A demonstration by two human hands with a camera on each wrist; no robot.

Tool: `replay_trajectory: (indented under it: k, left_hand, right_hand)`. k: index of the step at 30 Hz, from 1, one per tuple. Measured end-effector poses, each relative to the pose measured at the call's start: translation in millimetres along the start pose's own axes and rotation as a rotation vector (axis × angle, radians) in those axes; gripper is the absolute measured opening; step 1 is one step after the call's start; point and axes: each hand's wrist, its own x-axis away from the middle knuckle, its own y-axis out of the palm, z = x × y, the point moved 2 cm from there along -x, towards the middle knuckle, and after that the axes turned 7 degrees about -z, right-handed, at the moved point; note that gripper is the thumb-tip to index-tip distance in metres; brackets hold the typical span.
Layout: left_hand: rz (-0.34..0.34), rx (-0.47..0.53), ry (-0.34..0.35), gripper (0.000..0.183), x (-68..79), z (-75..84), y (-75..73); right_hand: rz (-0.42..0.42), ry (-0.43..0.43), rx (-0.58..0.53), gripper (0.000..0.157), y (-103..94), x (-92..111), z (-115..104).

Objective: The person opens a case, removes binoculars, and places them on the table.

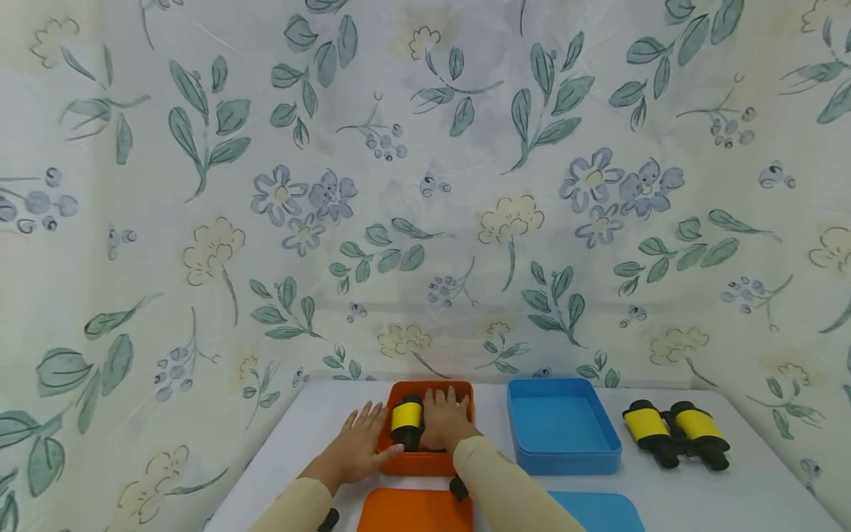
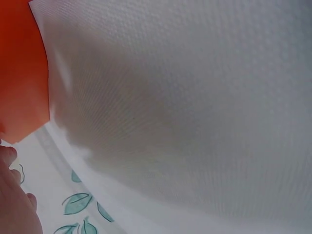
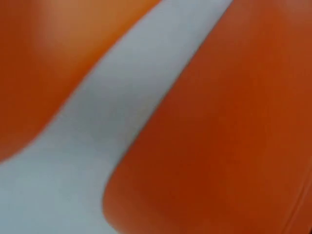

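A pair of black binoculars with yellow bands (image 1: 407, 416) lies inside the orange box (image 1: 425, 465). My right hand (image 1: 444, 423) reaches into that box, its back up and fingers pointing away over the binoculars' right part, which it mostly hides. At the box's left wall is my left hand (image 1: 359, 447), fingers spread, thumb at the near left corner. In the left wrist view, the left hand's fingers (image 2: 17, 195) show at the lower left, just below the orange box (image 2: 22, 73). The right wrist view shows the box wall (image 3: 214, 146) close up, without the hand.
An orange lid (image 1: 415, 511) lies in front of the orange box. To the right stands a blue box (image 1: 565, 462), with a blue lid (image 1: 598, 511) before it. Another pair of yellow-and-black binoculars (image 1: 677, 432) lies at the far right. A patterned cloth wall (image 1: 425, 295) rises behind the white table (image 1: 319, 406).
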Motion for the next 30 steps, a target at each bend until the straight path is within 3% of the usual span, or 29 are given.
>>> replay_trajectory:
  k: [9, 19, 30]
  left_hand:
    - [-0.008, -0.011, 0.003, 0.098, 1.4, 4.9, -0.8]
    - [0.003, 0.005, 0.033, 0.098, -2.0, 5.9, 0.0]
    - [-0.003, -0.003, 0.008, 0.103, -1.5, 1.0, -1.7]
  right_hand:
    - [0.009, 0.009, 0.053, 0.070, -7.7, 6, 3]
    - [0.042, 0.018, 0.092, 0.088, -17.5, -5, 7]
    - [0.093, -0.045, 0.186, 0.099, -54.4, -5, 20]
